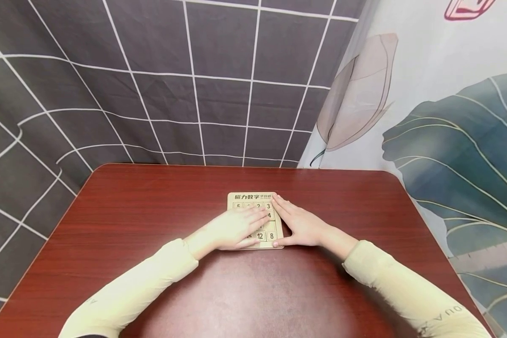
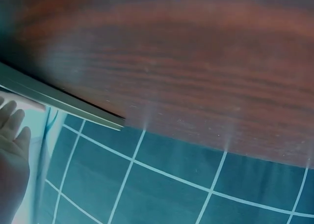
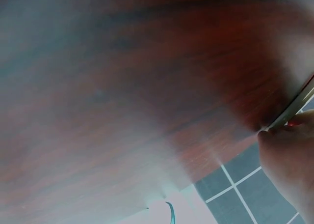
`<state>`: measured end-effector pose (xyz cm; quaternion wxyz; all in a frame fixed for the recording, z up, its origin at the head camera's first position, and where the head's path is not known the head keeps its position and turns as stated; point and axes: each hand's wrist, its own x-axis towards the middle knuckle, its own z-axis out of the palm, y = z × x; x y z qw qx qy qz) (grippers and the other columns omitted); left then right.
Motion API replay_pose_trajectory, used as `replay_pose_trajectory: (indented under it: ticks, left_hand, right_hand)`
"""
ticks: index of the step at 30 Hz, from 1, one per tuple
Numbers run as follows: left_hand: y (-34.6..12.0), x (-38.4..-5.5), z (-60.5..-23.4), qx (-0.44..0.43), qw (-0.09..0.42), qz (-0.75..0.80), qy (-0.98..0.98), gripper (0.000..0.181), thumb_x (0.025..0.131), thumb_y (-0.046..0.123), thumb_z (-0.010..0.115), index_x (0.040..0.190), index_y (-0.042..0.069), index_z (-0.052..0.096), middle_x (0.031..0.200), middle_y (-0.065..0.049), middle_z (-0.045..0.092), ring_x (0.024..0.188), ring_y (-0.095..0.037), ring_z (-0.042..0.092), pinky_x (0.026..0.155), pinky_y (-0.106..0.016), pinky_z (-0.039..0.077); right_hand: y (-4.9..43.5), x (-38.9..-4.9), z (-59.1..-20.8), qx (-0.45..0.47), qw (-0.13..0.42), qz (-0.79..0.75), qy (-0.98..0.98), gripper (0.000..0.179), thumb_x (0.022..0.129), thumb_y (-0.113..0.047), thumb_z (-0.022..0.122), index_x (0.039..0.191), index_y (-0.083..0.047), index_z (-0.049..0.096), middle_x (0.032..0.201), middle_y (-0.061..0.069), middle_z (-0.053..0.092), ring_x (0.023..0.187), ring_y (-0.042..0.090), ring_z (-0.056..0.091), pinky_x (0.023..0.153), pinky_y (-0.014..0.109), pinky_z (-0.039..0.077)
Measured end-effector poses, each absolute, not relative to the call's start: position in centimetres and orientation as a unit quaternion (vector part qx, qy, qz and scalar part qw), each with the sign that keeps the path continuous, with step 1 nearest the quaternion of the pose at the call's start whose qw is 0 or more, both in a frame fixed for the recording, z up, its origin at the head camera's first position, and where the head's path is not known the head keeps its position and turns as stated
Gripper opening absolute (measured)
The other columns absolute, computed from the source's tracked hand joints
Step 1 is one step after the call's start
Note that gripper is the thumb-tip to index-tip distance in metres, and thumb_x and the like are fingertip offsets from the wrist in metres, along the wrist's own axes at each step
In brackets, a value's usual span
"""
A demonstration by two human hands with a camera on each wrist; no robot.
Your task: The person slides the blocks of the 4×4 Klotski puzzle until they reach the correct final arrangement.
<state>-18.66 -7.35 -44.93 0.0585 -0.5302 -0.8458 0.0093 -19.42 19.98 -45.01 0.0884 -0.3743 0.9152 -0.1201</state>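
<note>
Watching from my end, I see the magnetic number puzzle lying on the reddish-brown bench, towards its far edge. The left hand lies across the puzzle's face, fingers extended and grasping nothing, hiding several number tiles; I can't tell which its fingertips bear on. The right hand spreads wide along the right side, fingers by the upper corner, thumb at the lower, touching rather than gripping. To slide tiles well, I'd have the right brace the frame while one left fingertip presses lightly and pushes straight towards what looks like a vacant cell below the 4 tile; a diagonal drag could jam it.
</note>
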Motion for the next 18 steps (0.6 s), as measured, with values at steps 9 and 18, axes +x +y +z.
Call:
replay_pose_trajectory:
  ticks: [9,18]
  left_hand:
    - [-6.6,-18.7,-44.5,-0.519,0.038,0.027,-0.853,0.061,0.109,0.047,0.050,0.156,0.006,0.053,0.163,-0.012,0.051,0.154,-0.026,0.048,0.131,-0.039,0.037]
    - [-6.9,-17.4,-44.5,-0.548,0.056,0.025,-0.834,0.060,0.109,0.045,0.052,0.154,0.006,0.055,0.160,-0.011,0.055,0.151,-0.025,0.051,0.129,-0.039,0.040]
  right_hand:
    - [20.0,-19.2,-44.9,-0.374,0.094,-0.127,0.914,0.116,0.090,-0.061,0.075,0.166,0.007,0.020,0.178,0.021,0.012,0.164,0.038,0.022,0.133,0.054,0.030]
    - [20.0,-19.4,-45.0,-0.372,0.093,-0.125,0.915,0.117,0.090,-0.062,0.075,0.167,0.006,0.019,0.179,0.019,0.010,0.165,0.036,0.020,0.134,0.052,0.028]
